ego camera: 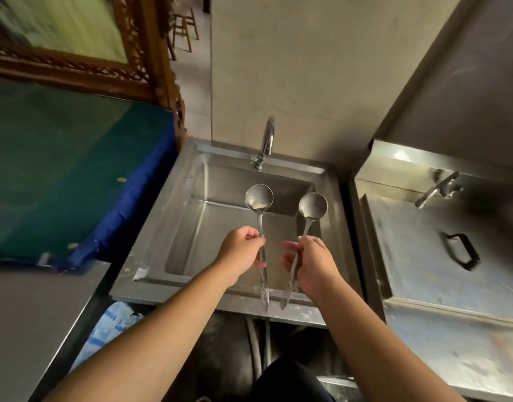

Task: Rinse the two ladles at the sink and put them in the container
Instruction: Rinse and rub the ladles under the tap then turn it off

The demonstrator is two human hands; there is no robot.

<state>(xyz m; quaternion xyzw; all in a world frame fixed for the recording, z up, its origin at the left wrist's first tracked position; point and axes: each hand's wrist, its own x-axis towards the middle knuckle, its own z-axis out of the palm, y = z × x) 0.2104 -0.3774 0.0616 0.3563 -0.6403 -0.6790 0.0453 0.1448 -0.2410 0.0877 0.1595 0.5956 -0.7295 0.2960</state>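
Observation:
Two steel ladles are held over the steel sink [162,204], bowls pointing away from me. My left hand [241,250] grips the handle of the left ladle [259,197], whose bowl holds a little yellowish residue. My right hand [313,264] grips the handle of the right ladle [313,205]. Both handle ends stick out toward me past the sink's front rim. The curved faucet [267,142] stands at the back rim, beyond the bowls, with no water visible. No container for the ladles can be made out.
A green surface with a blue edge [75,175] lies left of the sink. On the right stands a steel unit [440,256] with a black handle [464,250] and a second tap [437,189]. A beige wall rises behind the faucet. Hoses run under the sink.

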